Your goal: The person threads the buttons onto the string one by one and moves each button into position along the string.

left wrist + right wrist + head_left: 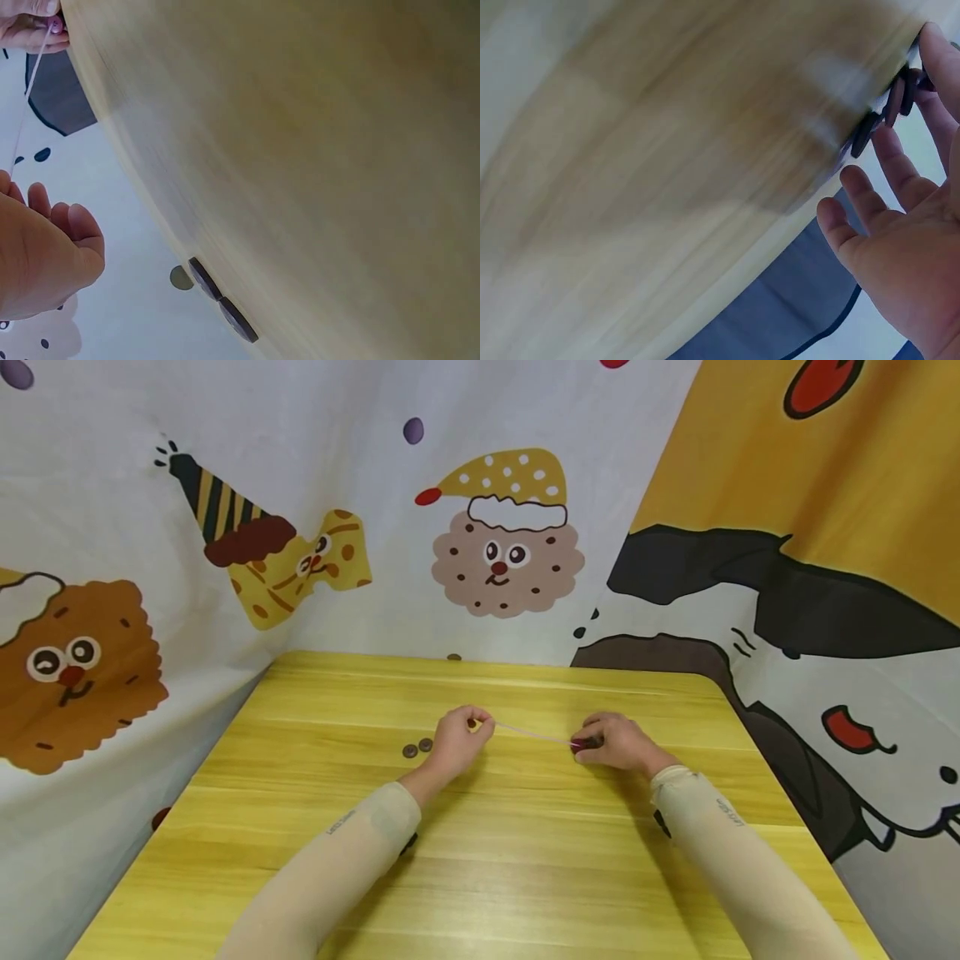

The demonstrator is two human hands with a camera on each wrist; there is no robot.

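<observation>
A thin pale string (532, 732) runs taut between the two hands above the table. My left hand (459, 739) pinches its one end between thumb and fingertips. At the other end my right hand (621, 743) holds a small cluster of dark and reddish round buttons (587, 743) with thumb and index finger. In the right wrist view several dark discs (865, 133) show near these fingertips, and the other fingers are loosely bent. A pinkish button (55, 25) shows where the string meets the right hand. Two loose brown buttons (409, 751) lie left of my left hand.
The yellow wood-grain table (495, 877) extends under both arms, its far edge against a cloth (390, 618) printed with cartoon figures. Pale sleeves (337, 852) cover both forearms.
</observation>
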